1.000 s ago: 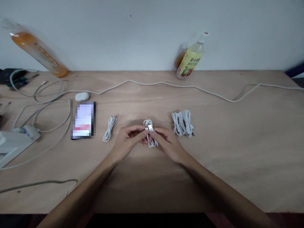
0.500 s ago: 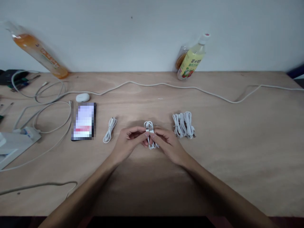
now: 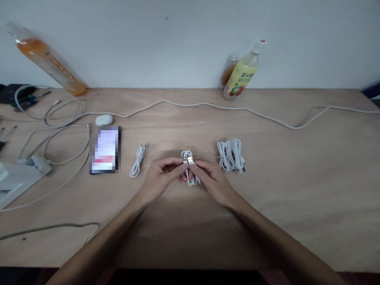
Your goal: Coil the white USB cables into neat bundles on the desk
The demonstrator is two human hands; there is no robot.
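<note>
A coiled white USB cable (image 3: 192,180) is held between my two hands at the middle of the table. My left hand (image 3: 162,174) pinches it from the left, thumb near one plug. From the other side my right hand (image 3: 212,176) grips it, thumb just below a USB plug (image 3: 190,160) whose metal end faces away from me. The two plugs lie side by side. Left of my hands rests a single bundled white cable (image 3: 138,161). Several more bundled white cables (image 3: 230,155) lie together on the right. My fingertips under the coil are partly hidden.
A phone (image 3: 105,150) and a white earbud case (image 3: 104,120) lie to the left, near loose cords and a white power strip (image 3: 26,178). Against the wall lean an orange drink bottle (image 3: 50,65) and a yellow-labelled bottle (image 3: 242,75). A long white cord (image 3: 213,105) crosses the table.
The USB plug by my right thumb has turned slightly, and its metal end now shows bright. Both hands keep hold of the cable in nearly the same place.
</note>
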